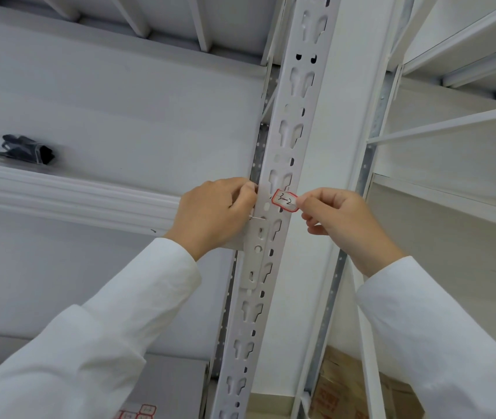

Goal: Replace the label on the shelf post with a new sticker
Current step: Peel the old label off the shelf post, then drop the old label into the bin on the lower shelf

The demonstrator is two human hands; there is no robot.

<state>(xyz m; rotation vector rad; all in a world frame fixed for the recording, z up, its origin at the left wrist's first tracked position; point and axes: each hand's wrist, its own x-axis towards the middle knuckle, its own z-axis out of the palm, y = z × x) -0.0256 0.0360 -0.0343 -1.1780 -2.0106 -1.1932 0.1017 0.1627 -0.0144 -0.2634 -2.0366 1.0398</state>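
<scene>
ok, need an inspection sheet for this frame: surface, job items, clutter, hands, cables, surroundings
Surface: white slotted shelf post, upright.
Job's things: red-bordered sticker marked 2-2, at the post's front; whether stuck down cannot be told. Sheet of spare stickers at the bottom edge.
Clutter: dark bagged item on the left shelf.
Grippers: right hand pinches the sticker's right edge; left hand grips the post's left edge.
Cables: nothing seen.
Surroundings: white shelving, cardboard box lower right.
</scene>
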